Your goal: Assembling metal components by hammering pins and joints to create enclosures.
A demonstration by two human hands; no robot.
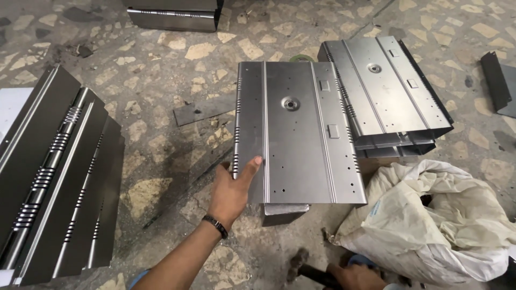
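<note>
In the head view, a grey sheet-metal panel [298, 131] is held up over the floor [161, 64] by the left hand [234, 188]. Its lower left edge is gripped: the thumb is seen laid on the upper face, while the other fingers are hidden under the sheet, so the panel is pinched between them. A dark band [216, 225] is worn on that wrist. The panel is ribbed lengthwise, slotted along both long sides, and pierced by a round hole near its middle. A small folded metal piece [285, 210] is seen just below its near edge.

The right hand [352, 276] is seen at the bottom edge, closed around a dark handle [312, 274]; the fingers are wrapped about it, though what the handle belongs to cannot be told.

Just beyond the held panel, to the right, a stack of like panels [387, 91] is laid on the floor. A crumpled white sack [441, 220] is lying beside the right hand. At the left, a pile of dark slotted sheets [54, 177] is spread out. A flat dark scrap [201, 113] is lying on the floor between the pile and the panel, and another metal part [172, 13] is seen at the top edge.
</note>
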